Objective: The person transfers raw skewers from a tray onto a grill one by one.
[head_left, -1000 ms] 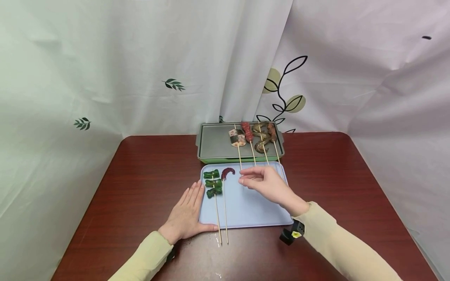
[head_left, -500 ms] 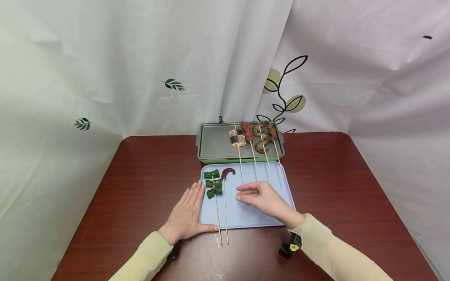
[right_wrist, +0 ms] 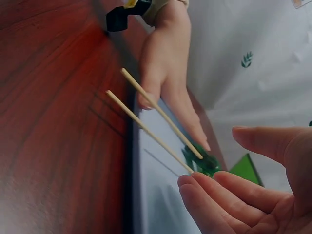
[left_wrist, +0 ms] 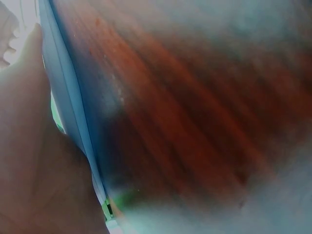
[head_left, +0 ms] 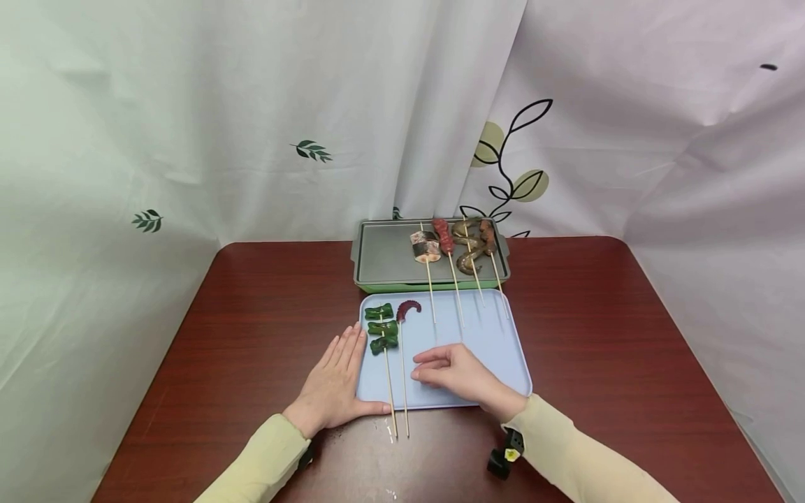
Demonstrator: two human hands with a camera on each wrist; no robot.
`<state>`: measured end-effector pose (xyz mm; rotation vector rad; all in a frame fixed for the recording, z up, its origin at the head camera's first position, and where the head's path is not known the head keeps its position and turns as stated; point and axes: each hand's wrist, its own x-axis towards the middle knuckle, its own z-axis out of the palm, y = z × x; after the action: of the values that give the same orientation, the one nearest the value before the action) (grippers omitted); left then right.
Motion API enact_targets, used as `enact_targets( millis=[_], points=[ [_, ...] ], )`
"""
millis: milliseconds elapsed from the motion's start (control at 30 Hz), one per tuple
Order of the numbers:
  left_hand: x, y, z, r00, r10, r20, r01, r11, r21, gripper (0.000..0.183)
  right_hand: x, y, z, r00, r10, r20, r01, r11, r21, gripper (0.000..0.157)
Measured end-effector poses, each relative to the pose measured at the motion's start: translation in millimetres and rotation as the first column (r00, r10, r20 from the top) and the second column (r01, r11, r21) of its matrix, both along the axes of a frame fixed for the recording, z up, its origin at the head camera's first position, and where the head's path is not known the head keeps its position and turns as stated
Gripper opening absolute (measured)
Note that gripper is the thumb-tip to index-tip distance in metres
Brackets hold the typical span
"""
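Observation:
My left hand [head_left: 335,383] lies flat with straight fingers along the left edge of the light blue tray [head_left: 465,377], its thumb at the near edge. My right hand [head_left: 455,372] hovers over the tray with nothing in its fingers; in the right wrist view a wide gap shows between thumb and fingers [right_wrist: 229,192]. Closest to it is a skewer with a dark red octopus tentacle [head_left: 407,308], its stick just left of the fingertips. Left of that lies a skewer of green vegetable pieces [head_left: 382,328]. Both sticks jut over the tray's near edge.
Behind the tray stands a green grill with a grey plate [head_left: 385,251]. On its right half lie a fish-like skewer [head_left: 425,247], a red meat skewer [head_left: 443,236], a shrimp skewer [head_left: 468,263] and a brown meat skewer [head_left: 488,237], sticks reaching over the tray.
My right hand has let go of the fish-like skewer's stick and moved back toward me and slightly left, over the tray. The left hand has stayed in place.

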<state>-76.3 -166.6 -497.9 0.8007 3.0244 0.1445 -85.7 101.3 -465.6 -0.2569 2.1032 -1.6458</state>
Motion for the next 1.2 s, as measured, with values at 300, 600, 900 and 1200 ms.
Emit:
enact_targets(
  millis=[300,600,900,1200],
  points=[
    [0.1,0.1,-0.6,1.000,0.002,0.012,-0.002,1.000,0.010,0.134,4.8,-10.8,-9.0,0.992,-0.007,0.123,0.014,0.999,-0.051,0.041],
    [-0.2,-1.3,-5.2,1.000,0.008,0.014,-0.008,1.000,0.006,0.135,8.5,-15.2,-11.0,0.982,0.006,0.188,0.011,0.996,-0.087,0.040],
    [-0.9,-0.1,-0.7,1.000,0.006,0.026,-0.006,1.000,-0.025,0.134,11.3,-17.5,-9.8,0.976,0.011,0.219,0.014,0.993,-0.113,0.040],
    [-1.1,-1.7,-6.6,1.000,-0.003,-0.005,0.003,1.000,0.008,0.135,11.7,-20.1,-11.7,0.973,0.000,0.231,0.031,0.991,-0.130,0.039]
  ],
)
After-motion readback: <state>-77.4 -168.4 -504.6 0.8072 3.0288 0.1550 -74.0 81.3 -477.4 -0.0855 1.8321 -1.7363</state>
